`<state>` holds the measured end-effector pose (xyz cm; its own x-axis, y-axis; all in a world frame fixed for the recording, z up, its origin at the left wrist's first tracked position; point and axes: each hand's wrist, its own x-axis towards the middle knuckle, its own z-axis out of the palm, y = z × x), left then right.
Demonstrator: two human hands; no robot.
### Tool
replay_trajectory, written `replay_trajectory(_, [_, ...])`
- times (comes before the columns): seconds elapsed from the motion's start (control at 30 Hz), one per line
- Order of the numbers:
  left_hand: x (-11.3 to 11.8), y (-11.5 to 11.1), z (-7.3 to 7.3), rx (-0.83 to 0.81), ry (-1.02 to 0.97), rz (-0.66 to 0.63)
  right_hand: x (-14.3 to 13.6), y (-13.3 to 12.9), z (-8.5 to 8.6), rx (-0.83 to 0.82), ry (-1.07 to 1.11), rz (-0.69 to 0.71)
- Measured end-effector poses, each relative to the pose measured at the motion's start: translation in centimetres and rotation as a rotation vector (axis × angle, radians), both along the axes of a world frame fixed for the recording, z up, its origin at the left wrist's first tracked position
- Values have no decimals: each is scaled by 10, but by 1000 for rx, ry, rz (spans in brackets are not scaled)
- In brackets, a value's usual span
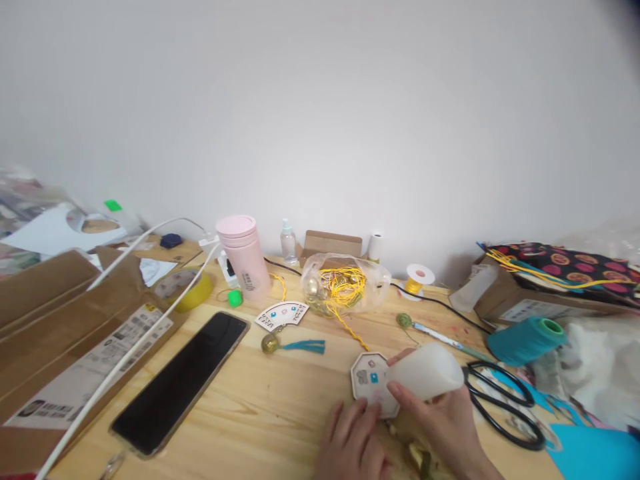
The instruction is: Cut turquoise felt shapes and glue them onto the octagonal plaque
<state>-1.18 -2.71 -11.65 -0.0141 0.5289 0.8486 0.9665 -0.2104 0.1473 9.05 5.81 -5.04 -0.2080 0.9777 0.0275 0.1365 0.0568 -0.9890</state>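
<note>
My right hand (440, 420) is wrapped round a white squeeze bottle (430, 372), tilted so its narrow end points left over a pale octagonal plaque (364, 387). Small blue, pink and grey shapes sit on the plaque, and a twisted yellow cord runs from its top. My left hand (353, 443) rests at the plaque's lower-left edge, fingers stretched and touching it. The bottle's tip is hidden. Behind lies a fan-shaped plaque (281, 315) with similar small shapes, beside a brass bell (270, 343) with a blue tassel (304, 346).
A phone (183, 380) and an open cardboard box (95, 373) lie left. Farther back stand a pink tumbler (244, 257), a green cap (235, 298) and a plastic bag (345, 283) of yellow cord. Black-handled scissors (510, 417) and a teal thread spool (523, 340) lie right.
</note>
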Motion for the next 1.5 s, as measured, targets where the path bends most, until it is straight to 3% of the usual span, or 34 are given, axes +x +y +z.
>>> replay_trajectory(0.17, [0,-1,1,-25,10,18,-1,0,1,89,-36,10])
replay_trajectory(0.67, [0,-1,3,-28,2,15,-3,-2,0,132,-65,57])
replay_trajectory(0.93, [-1,0,3,-50,21,12,1,2,-7,117,-75,-48])
replay_trajectory(1.37, [-5,-5,-10,-118,78,-9,-1,1,-5,173,-74,48])
replay_trajectory(1.5, [-7,-5,-8,-132,103,-20,0,4,-6,56,37,4])
